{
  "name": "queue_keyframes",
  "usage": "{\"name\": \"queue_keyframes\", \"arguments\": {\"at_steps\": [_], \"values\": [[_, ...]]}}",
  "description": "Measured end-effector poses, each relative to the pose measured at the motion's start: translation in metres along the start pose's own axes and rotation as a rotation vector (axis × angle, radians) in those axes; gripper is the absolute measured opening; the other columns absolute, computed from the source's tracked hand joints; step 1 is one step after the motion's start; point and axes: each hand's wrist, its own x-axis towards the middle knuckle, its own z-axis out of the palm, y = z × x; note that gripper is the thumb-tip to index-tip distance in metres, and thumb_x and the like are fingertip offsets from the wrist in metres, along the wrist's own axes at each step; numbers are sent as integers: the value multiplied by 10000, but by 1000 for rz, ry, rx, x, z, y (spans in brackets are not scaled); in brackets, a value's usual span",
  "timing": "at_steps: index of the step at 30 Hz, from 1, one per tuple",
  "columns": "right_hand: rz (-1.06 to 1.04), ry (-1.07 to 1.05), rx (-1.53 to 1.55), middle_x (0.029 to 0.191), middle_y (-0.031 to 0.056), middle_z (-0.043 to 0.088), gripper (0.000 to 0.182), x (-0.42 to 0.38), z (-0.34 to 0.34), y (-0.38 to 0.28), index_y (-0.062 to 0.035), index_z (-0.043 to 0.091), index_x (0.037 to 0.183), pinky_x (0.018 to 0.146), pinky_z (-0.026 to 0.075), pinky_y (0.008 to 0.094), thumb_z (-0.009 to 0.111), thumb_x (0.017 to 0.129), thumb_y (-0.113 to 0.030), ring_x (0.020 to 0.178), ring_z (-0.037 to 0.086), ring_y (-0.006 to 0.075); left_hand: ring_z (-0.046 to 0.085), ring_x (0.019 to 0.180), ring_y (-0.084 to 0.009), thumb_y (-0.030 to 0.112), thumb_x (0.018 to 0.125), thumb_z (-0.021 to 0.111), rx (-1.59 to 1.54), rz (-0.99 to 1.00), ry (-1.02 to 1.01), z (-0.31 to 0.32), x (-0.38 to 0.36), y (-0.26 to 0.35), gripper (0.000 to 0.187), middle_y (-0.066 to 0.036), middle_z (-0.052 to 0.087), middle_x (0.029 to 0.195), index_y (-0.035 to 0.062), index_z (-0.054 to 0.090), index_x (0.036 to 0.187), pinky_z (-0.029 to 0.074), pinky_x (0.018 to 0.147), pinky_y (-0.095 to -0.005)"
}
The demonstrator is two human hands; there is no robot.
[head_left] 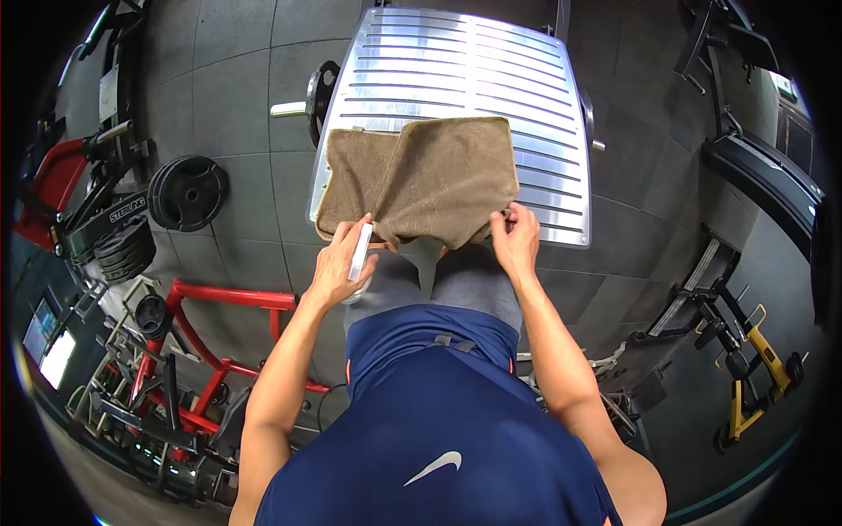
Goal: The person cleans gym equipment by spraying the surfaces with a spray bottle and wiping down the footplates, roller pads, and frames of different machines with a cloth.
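Note:
A brown cloth (452,175) lies partly folded over the lower part of a slotted metal plate (438,61). My left hand (338,267) is closed around a white spray bottle (360,252), its lower part mostly hidden behind the hand. The fingertips of that hand reach the cloth's near left edge. At the near right corner, my right hand (517,238) has its thumb and fingers closed on the cloth's edge.
Black weight plates (188,193) stand on the left, close to a red metal frame (232,298). A metal bar end (289,110) sticks out left of the slotted plate. On the right are a yellow-framed machine (759,368) and a long black machine part (763,180).

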Motion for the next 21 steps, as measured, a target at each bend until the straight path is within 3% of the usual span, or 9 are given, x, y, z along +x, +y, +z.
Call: {"name": "queue_keyframes", "arguments": {"at_steps": [2,3,6,7,8,13,16,17,21], "values": [[-39,-115,-139,1028,151,642,278,-2,-5,-11,-30,620,1005,859,441,469,723,873,-251,982,568,345,625,982,-378,165,821,709,-53,-79,-7,3,0,2,401,-146,569,1153,46,561,1173,527,808,-442],[-136,-91,-182,895,126,627,233,1,0,-8,-41,577,902,761,456,431,720,882,-224,856,577,285,621,979,-368,147,819,712,-94,-113,-11,2,1,2,376,-147,569,1139,40,566,1149,516,821,-424],[-11,-152,318,748,70,561,242,5,-12,-25,-47,535,859,646,442,352,721,896,-196,691,518,178,615,949,-337,117,820,712,-186,-100,25,-2,2,-2,311,-145,576,1097,32,579,1087,499,826,-386],[-21,-170,442,684,5,497,258,6,-12,-19,-52,490,842,562,378,274,689,939,-184,616,429,102,614,936,-326,111,821,710,-212,-76,40,-3,1,-4,290,-143,580,1084,32,583,1069,496,822,-376],[28,-212,477,712,-12,515,256,4,-21,-22,-61,477,847,595,449,257,661,971,-189,655,469,66,613,922,-315,105,821,708,-239,-51,53,-4,0,-4,269,-141,583,1070,31,588,1050,493,818,-366],[587,-195,960,973,80,610,185,-16,-45,-14,-65,481,954,697,616,363,612,995,-189,784,666,186,644,940,-380,139,768,727,164,-30,-200,11,0,0,399,-132,624,1081,74,599,1140,536,788,-458],[572,-296,1115,1153,134,619,165,-40,-91,-50,-41,521,1125,709,624,367,568,1011,-151,894,708,255,653,954,-361,53,733,678,62,125,-138,5,-8,20,407,-106,644,1100,101,606,1131,545,797,-439],[507,-335,1154,1167,144,621,195,-44,-103,-66,-32,521,1173,726,626,371,558,1012,-134,909,710,257,664,954,-359,36,672,686,16,163,-162,6,-10,22,470,-93,616,1247,112,624,1132,555,812,-434],[338,-441,1276,1205,170,617,327,-50,-126,-122,7,498,1328,790,627,380,528,1014,-80,938,715,264,685,889,-339,37,611,733,-128,283,-267,-35,-6,97,603,-147,515,1396,154,657,1198,567,782,-425]]}}
